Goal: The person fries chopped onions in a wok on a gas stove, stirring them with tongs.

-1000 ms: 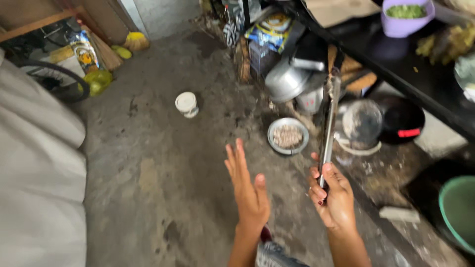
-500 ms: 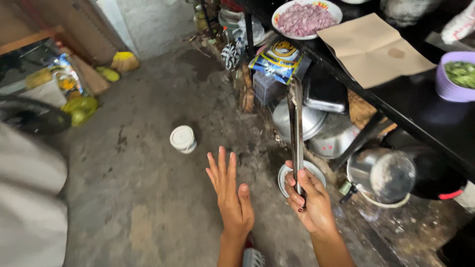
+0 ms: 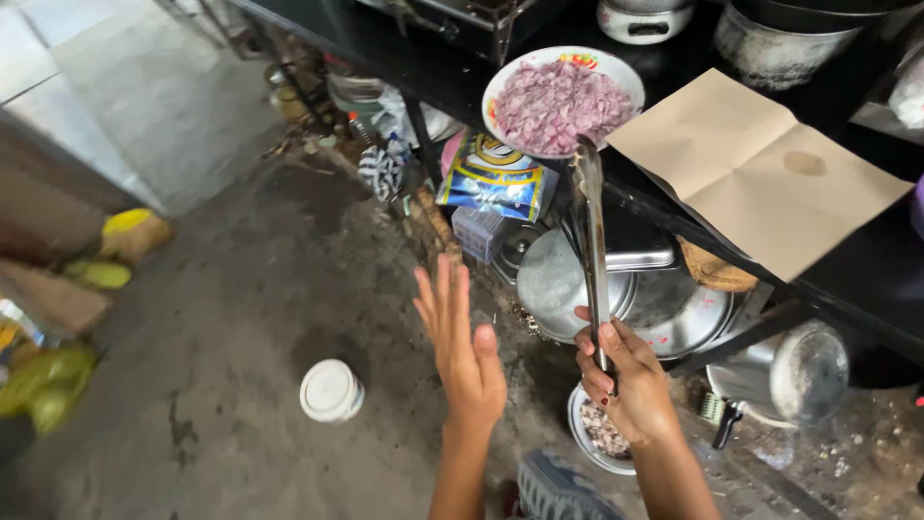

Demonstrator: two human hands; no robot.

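Note:
My right hand [image 3: 624,383] grips the lower end of long metal tongs [image 3: 589,231], which point upward. Their tips reach the rim of a white plate [image 3: 500,81] heaped with chopped purple onion on the dark counter. My left hand [image 3: 464,347] is held out flat beside it, fingers apart and holding nothing, above the concrete floor. A small metal bowl [image 3: 599,429] with some scraps sits on the floor just under my right wrist.
A creased brown paper [image 3: 760,173] lies on the counter [image 3: 866,279]. Under the counter are metal pots and lids [image 3: 563,281], a kettle [image 3: 794,376] and a blue-and-yellow packet [image 3: 496,178]. A white lidded jar [image 3: 330,390] stands on the floor; green and yellow fruit [image 3: 48,376] lies at the left.
The view has tilted up toward the counter, bringing the plate of onion into sight. My right hand has raised the tongs toward that plate. My left hand stays open.

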